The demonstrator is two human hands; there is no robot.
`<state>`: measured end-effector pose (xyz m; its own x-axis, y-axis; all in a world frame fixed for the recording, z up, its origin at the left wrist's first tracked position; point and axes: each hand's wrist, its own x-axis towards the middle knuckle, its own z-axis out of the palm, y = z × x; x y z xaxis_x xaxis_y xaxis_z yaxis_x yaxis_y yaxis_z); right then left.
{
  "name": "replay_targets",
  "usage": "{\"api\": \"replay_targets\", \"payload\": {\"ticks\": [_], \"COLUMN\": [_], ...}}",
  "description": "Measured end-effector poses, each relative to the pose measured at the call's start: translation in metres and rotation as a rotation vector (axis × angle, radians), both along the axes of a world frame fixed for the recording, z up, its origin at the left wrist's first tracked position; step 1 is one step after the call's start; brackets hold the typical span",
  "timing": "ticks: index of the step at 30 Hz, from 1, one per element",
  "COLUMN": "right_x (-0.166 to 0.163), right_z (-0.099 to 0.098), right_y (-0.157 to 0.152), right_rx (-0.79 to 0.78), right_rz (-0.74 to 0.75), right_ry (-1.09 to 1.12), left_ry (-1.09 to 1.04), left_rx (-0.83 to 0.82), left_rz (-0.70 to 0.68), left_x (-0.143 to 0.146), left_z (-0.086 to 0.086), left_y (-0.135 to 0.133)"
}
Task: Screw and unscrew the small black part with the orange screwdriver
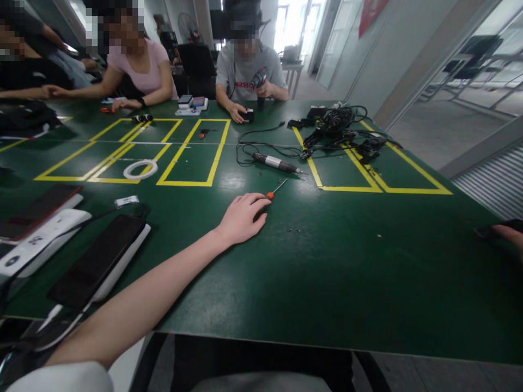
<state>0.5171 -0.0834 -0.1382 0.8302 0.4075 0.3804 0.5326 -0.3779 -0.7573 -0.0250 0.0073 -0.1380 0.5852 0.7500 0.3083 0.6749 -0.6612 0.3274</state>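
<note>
My left hand [244, 218] rests low on the green table, its fingers curled over the handle of a screwdriver [279, 188]. The orange collar and thin metal shaft stick out beyond the fingertips, pointing away and to the right; the rest of the handle is hidden. A few tiny screws [294, 230] lie just right of that hand. Beyond the shaft lies a black and silver pen-shaped electric screwdriver [274, 162] with a cable. At the far right edge, my right hand [511, 235] is only partly in view, closed on a flat black object [488, 232].
Black cables [333, 128] lie tangled at the back right. A roll of white tape [140, 169] sits among yellow-taped rectangles. Phones [100, 261] and a white power strip [44, 239] occupy the left. Across the table, a person [251, 71] holds a power drill [259, 78].
</note>
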Motion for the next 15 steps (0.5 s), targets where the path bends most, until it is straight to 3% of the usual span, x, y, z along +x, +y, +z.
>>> {"api": "replay_targets", "payload": {"ticks": [9,15], "right_x": [-0.031,-0.036], "right_z": [0.018,0.021], "right_y": [-0.002,-0.004], "right_rx": [0.124,0.001], "right_rz": [0.042,-0.008], "right_ry": [0.166,0.154], "left_ry": [0.005,0.006], "left_rx": [-0.007,-0.002], "left_rz": [0.002,0.005], "left_x": [0.000,0.000], "left_z": [-0.001,-0.002], "left_y": [0.002,0.001]}}
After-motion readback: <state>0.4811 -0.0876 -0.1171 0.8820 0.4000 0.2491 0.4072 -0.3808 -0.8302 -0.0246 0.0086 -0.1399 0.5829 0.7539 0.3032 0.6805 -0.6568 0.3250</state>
